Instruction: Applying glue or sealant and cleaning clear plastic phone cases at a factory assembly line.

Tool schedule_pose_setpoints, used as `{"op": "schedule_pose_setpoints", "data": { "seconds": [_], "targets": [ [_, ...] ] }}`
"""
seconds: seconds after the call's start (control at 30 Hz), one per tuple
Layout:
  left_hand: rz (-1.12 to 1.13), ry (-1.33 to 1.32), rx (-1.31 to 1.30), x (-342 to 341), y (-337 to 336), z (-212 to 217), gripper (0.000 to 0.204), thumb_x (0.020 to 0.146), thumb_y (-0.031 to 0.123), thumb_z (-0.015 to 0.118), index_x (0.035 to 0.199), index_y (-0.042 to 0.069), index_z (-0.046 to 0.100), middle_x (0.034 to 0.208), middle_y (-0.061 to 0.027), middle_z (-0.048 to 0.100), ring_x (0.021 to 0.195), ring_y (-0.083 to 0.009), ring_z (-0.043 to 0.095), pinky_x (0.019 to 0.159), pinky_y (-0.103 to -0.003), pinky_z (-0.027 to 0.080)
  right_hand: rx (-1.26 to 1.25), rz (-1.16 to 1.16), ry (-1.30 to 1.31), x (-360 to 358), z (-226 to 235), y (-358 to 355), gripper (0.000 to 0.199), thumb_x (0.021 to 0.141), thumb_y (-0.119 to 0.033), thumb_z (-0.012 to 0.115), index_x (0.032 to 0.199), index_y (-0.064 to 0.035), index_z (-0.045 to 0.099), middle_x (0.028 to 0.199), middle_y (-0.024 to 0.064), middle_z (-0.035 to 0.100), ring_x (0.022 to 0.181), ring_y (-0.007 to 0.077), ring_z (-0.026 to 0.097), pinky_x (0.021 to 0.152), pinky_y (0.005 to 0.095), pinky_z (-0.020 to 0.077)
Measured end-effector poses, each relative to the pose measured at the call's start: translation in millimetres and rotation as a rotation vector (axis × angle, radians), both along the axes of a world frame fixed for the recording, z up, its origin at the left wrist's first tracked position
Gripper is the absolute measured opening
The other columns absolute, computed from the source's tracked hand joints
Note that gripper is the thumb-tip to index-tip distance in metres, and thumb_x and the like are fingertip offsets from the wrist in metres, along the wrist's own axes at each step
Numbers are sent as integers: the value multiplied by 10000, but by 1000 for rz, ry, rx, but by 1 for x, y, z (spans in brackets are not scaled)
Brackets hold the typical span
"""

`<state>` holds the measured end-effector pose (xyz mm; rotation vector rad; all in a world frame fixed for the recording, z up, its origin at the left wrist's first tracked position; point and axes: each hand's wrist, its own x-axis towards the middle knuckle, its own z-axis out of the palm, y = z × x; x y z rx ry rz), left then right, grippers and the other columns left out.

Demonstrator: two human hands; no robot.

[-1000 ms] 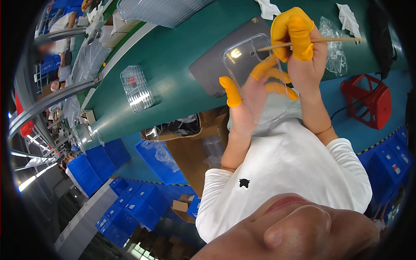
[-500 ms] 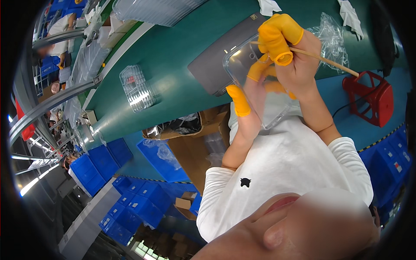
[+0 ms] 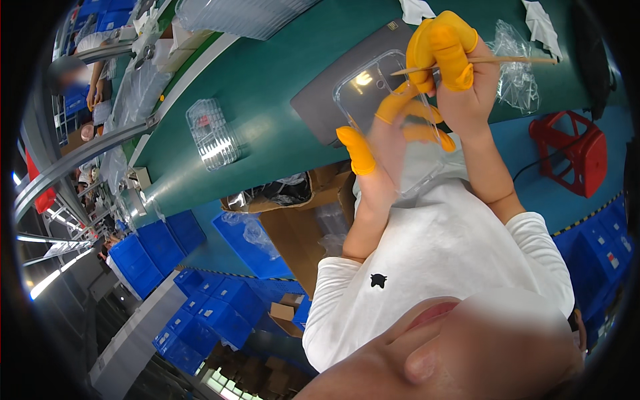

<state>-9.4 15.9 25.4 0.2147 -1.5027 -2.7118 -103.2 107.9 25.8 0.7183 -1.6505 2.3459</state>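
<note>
Holding a clear plastic phone case [image 3: 373, 100] in the left hand [image 3: 387, 143], the right hand [image 3: 460, 73] pinches a thin wooden stick [image 3: 493, 61] against its edge; the cleaning looks unfinished.

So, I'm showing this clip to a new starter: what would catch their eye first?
Probably the bright orange finger cots on both hands, high in the middle of the view. The left hand holds a clear phone case while the right hand pinches a thin wooden stick at it, above the green conveyor belt. A red stool stands at right.
</note>
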Motion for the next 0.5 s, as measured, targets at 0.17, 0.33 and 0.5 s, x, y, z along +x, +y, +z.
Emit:
{"op": "schedule_pose_setpoints", "data": {
  "seconds": [0.17, 0.33, 0.5],
  "targets": [
    [-42, 79, -33, -3, -14, -10, 978, 860, 761, 114, 1380, -27, 369, 1359, -160, 411, 1042, -253, 526, 780, -393, 516, 185, -123, 154, -6, -4, 9, 298, 993, -246, 480, 855, -2, 581, 829, 55, 591, 679, 108, 544, 560, 218, 427],
    [260, 40, -349, 0, -8, -36, 809, 945, 647, 159, 1449, 23, 260, 1431, -96, 339, 1341, -229, 312, 1113, -380, 221, 588, -185, 291, 13, 3, -7, 351, 757, -44, 619, 1107, -55, 634, 901, 105, 617, 784, 282, 624, 658, 320, 502],
    [265, 110, -573, -3, 5, -27, 783, 955, 621, 171, 1425, 6, 288, 1376, -176, 380, 1231, -276, 421, 1045, -416, 335, 547, -60, -6, 15, 11, 26, 356, 829, -124, 646, 1178, -101, 581, 894, 88, 593, 767, 227, 624, 693, 320, 502]
  ]
}}
